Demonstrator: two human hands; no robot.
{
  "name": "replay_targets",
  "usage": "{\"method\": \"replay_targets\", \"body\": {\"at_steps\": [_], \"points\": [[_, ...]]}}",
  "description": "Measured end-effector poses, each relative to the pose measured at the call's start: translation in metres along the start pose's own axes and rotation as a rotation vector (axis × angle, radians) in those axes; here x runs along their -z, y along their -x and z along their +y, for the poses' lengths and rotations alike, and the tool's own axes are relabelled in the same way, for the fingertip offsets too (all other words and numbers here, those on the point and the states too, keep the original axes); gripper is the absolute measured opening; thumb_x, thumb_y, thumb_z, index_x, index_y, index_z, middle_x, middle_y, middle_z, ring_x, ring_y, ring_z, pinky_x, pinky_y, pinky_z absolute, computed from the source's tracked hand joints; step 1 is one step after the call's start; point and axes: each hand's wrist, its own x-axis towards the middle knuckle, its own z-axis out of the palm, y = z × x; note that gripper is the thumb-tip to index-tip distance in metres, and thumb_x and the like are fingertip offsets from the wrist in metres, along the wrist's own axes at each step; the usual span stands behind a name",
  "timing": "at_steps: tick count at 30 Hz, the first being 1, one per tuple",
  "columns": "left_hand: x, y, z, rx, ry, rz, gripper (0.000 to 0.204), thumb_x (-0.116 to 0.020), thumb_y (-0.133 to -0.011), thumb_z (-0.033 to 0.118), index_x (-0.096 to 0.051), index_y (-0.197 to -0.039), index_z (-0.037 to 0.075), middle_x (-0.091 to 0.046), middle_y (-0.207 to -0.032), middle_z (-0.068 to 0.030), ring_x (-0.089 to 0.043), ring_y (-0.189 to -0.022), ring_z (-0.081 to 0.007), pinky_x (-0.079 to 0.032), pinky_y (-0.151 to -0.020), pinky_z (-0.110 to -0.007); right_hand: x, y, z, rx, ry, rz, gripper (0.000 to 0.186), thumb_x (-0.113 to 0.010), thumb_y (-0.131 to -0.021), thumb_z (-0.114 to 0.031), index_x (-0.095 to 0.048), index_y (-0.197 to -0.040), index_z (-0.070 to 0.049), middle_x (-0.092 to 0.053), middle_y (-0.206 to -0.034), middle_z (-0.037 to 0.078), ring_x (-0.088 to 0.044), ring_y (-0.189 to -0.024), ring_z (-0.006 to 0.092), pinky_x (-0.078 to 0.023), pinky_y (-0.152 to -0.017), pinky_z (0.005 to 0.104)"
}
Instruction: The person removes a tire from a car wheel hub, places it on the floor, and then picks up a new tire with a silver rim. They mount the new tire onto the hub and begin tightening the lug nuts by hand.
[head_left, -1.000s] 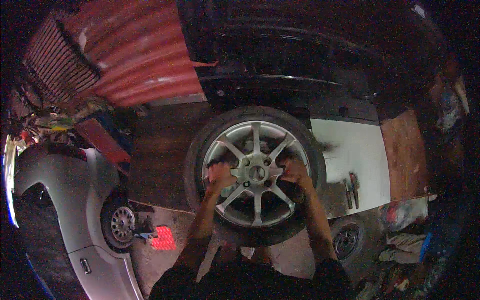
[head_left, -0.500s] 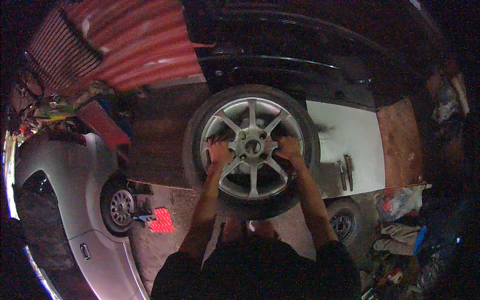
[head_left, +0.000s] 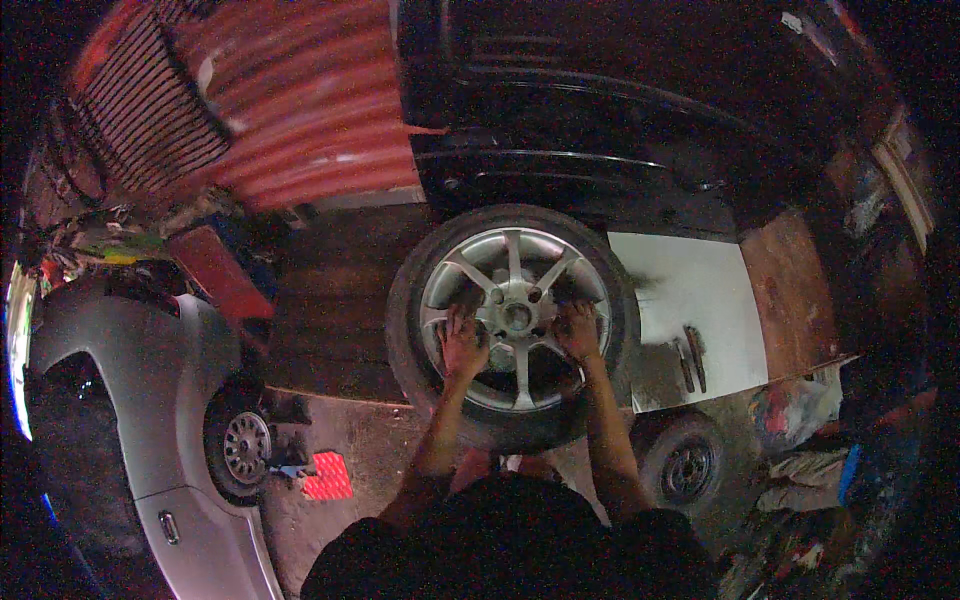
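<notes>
A car wheel (head_left: 522, 390) with a dark tyre and silver multi-spoke alloy rim fills the middle of the head view, its face toward me. On the left side of the rim, my left hand (head_left: 465, 345) is closed over a spoke, its fingers partly visible. My right hand (head_left: 576, 332) grips the opposite spoke, to the right of the hub. Both forearms reach up from the lower edge. Behind the spokes the inside of the rim is dark, and the fingertips are hard to make out.
Under and beside the wheel lie a dark wooden board (head_left: 330, 320) and a white panel (head_left: 690, 300) bearing two dark, narrow tools (head_left: 690, 360). A spare wheel (head_left: 685, 465) is at lower right. A silver car (head_left: 190, 400) stands left, near a red patterned piece (head_left: 328, 476). A dark car body (head_left: 560, 110) is ahead.
The whole view has shifted, with the surroundings lower in the picture. The wheel appears slightly smaller and a little to the right. Both hands stay on the spokes.
</notes>
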Motion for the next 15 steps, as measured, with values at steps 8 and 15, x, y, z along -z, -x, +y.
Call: {"method": "replay_targets", "body": {"at_steps": [8, 15], "points": [[0.012, -0.027, -0.009, 0.056, -0.082, -0.081, 0.056, -0.062, -0.083, 0.037, -0.061, -0.128, 0.004, -0.054, -0.140, -0.0163, -0.043, -0.134, -0.0371, -0.025, -0.115, -0.059, 0.012, -0.021, -0.030, 0.094, 0.013, 0.173, 0.048, -0.063, -0.086, -0.038, -0.062, -0.121, -0.005, -0.060, -0.122, 0.026, -0.054, -0.117, 0.0482, -0.039, -0.104, 0.0583], [-0.037, -0.054, -0.023, 0.116, -0.041, -0.122, 0.053, -0.059, -0.086, 0.039, -0.062, -0.126, 0.004, -0.062, -0.129, -0.0201, -0.050, -0.129, -0.0365, -0.030, -0.113, -0.055, -0.016, -0.039, -0.003, -0.371, 0.012, -0.340, 0.065, -0.063, -0.086, -0.053, -0.059, -0.129, -0.004, -0.064, -0.123, 0.023, -0.059, -0.116, 0.0444, -0.038, -0.104, 0.0616]]}}
